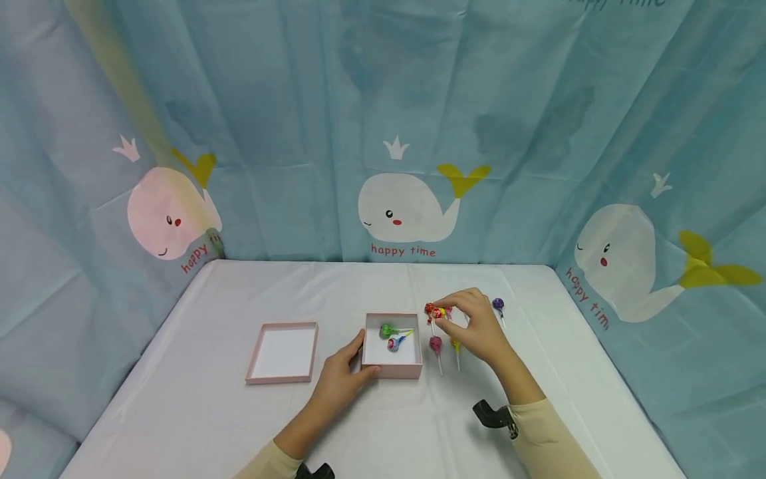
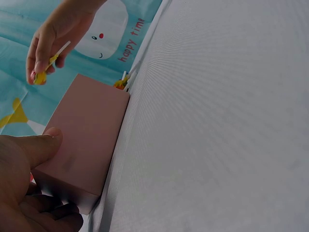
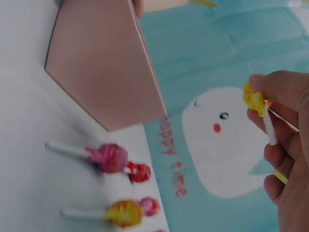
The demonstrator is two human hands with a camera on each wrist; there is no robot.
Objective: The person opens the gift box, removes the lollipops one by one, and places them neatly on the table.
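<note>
My left hand (image 1: pixel 340 376) grips the left side of a pink open-topped box (image 1: pixel 391 371), thumb on its front wall and fingers along its side. Inside the box lie a green lollipop (image 1: pixel 387 330) and a blue-and-red lollipop (image 1: pixel 395 343). To the box's right, my right hand (image 1: pixel 479 326) pinches a yellow-and-red lollipop (image 3: pixel 253 100) by its wrapped head, above the table. The stick points back toward the palm in the right wrist view. Below that hand lie a dark pink lollipop (image 1: pixel 435 344) and a yellow lollipop (image 1: pixel 455 344); a red lollipop (image 1: pixel 429 308) is just beyond the fingertips.
A shallow pink-rimmed lid (image 1: pixel 278 380) lies to the left of the box on the white-covered table (image 1: pixel 197 399). A purple lollipop (image 1: pixel 499 304) sits right of my right hand. Blue whale-print curtains (image 1: pixel 287 133) surround the table's back and sides.
</note>
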